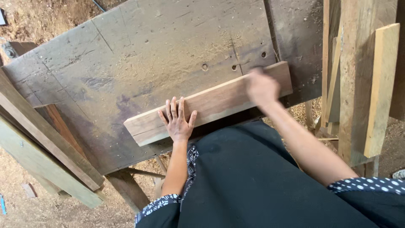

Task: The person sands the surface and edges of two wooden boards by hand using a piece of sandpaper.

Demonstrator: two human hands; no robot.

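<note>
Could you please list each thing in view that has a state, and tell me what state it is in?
Plank: lying flat on the workbench, at its near edge.
Workbench: worn, dusted with sawdust.
Left hand: open, fingers spread, pressed flat on the plank.
Right hand: on the plank, motion-blurred; grip unclear.
Pale board: leaning upright among other boards at right.

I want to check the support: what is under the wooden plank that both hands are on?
The plank lies flat on a worn, sawdust-covered workbench. The left hand presses it; the blurred right hand covers its right part. The bench surface beneath is hidden.
</note>
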